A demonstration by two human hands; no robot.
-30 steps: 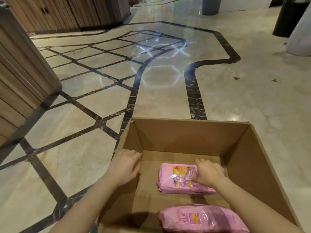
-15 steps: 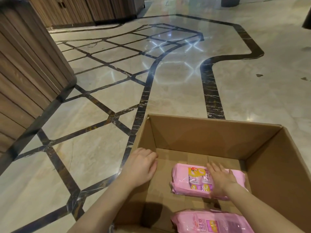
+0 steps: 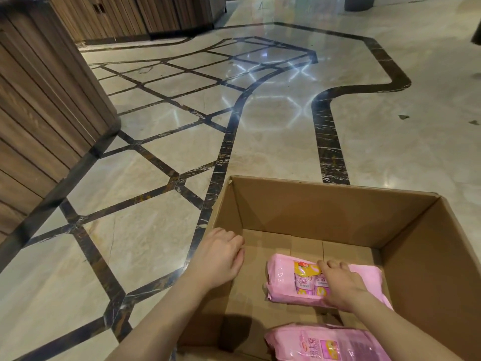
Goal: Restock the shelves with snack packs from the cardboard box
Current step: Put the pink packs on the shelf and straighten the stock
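Observation:
An open cardboard box (image 3: 338,204) stands on the marble floor right in front of me. Two pink snack packs lie on its bottom. My right hand (image 3: 338,284) lies on top of the farther pack (image 3: 281,278), fingers bent over its far side and thumb along its near edge. The nearer pack (image 3: 325,345) lies untouched at the bottom of the view, partly cut off. My left hand (image 3: 221,256) holds the rim of the box's left wall, with fingers curled over it into the box.
A wood-slatted counter (image 3: 46,113) rises on the left, close to the box. More wooden cabinets (image 3: 135,16) stand at the far back. Polished marble floor (image 3: 260,142) with dark inlay lines stretches ahead and to the right.
The view has swung left and down, so the box sits further right in the frame. My right hand has stayed on the farther pack, its fingers now bent around it. My left hand keeps its hold.

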